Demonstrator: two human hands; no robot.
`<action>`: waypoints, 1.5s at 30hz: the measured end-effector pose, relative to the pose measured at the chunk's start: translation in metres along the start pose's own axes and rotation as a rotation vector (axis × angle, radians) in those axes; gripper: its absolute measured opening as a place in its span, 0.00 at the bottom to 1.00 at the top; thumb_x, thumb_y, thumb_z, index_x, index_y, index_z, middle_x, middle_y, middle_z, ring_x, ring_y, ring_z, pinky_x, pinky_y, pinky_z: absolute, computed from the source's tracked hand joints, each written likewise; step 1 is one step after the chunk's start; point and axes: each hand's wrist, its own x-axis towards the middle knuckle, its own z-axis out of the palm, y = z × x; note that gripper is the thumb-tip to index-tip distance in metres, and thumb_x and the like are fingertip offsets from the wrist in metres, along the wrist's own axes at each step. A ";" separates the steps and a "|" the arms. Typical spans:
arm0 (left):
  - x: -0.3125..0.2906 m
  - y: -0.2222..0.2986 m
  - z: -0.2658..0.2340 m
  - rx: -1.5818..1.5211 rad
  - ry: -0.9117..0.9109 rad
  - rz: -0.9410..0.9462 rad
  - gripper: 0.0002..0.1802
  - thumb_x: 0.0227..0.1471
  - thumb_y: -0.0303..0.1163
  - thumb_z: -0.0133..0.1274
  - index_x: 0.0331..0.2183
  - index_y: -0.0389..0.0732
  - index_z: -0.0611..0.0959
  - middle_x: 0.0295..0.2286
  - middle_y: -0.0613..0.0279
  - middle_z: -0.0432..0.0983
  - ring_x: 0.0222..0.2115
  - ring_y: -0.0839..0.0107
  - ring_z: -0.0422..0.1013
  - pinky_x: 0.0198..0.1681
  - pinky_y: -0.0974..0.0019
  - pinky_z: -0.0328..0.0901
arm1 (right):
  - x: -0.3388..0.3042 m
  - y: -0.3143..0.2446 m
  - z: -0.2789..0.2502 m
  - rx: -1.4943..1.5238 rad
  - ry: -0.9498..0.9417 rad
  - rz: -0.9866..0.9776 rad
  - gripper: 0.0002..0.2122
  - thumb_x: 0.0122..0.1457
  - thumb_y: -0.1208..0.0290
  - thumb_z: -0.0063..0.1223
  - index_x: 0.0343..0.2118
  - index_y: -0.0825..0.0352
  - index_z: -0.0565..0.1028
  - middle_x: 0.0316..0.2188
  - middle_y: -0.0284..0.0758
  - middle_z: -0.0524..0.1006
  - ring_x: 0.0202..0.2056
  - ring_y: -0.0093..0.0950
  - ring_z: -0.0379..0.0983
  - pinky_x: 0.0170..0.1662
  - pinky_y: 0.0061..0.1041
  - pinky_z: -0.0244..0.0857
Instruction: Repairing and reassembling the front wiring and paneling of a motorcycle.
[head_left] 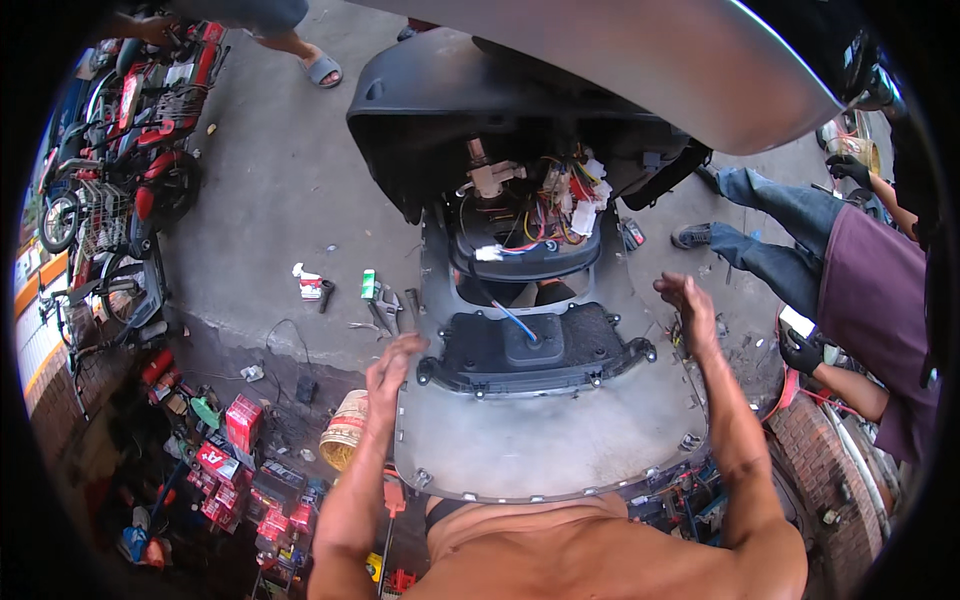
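Observation:
A large grey scooter body panel [545, 440] lies inner side up in front of my torso, with clips along its edge. A black lamp or display unit [475, 350] is fixed across it. From the unit's middle rises a short blue and white cable [513, 320]. My left hand [393, 372] is at the panel's left edge, fingers stretched toward the unit and slightly blurred. Beside the right edge, my right hand [688, 305] is raised with fingers apart, holding nothing. Beyond the panel, the scooter's dark front housing [430, 90] exposes a bundle of coloured wires and connectors [578, 200].
Hand tools [383, 308] and a green-and-white box [368, 284] lie on the ground at left. A dirty bucket [346, 430] stands by my left forearm. Red boxes [243, 422] and parked scooters [165, 190] fill the left side. A gloved co-worker [870, 290] is at right.

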 end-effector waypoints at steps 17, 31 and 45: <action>0.041 0.077 0.012 -0.660 0.436 0.093 0.29 0.61 0.43 0.36 0.10 0.44 0.66 0.07 0.65 0.57 0.10 0.72 0.55 0.23 0.67 0.58 | -0.008 -0.044 0.023 0.586 0.207 -0.108 0.17 0.62 0.63 0.44 0.16 0.62 0.68 0.13 0.33 0.66 0.23 0.25 0.65 0.35 0.25 0.62; 0.110 0.114 0.031 -0.050 0.539 -0.004 0.13 0.56 0.36 0.46 0.36 0.35 0.75 0.31 0.62 0.75 0.28 0.69 0.71 0.30 0.64 0.69 | 0.106 -0.038 0.008 -0.018 0.162 -0.190 0.12 0.59 0.69 0.46 0.42 0.69 0.72 0.35 0.35 0.75 0.34 0.26 0.74 0.35 0.26 0.70; 0.161 0.126 0.021 -0.291 0.386 -0.029 0.33 0.59 0.56 0.35 0.51 0.38 0.70 0.45 0.56 0.71 0.39 0.63 0.71 0.40 0.63 0.68 | 0.099 -0.132 0.031 0.645 0.230 0.162 0.10 0.59 0.69 0.46 0.40 0.68 0.72 0.33 0.36 0.75 0.32 0.29 0.74 0.32 0.28 0.72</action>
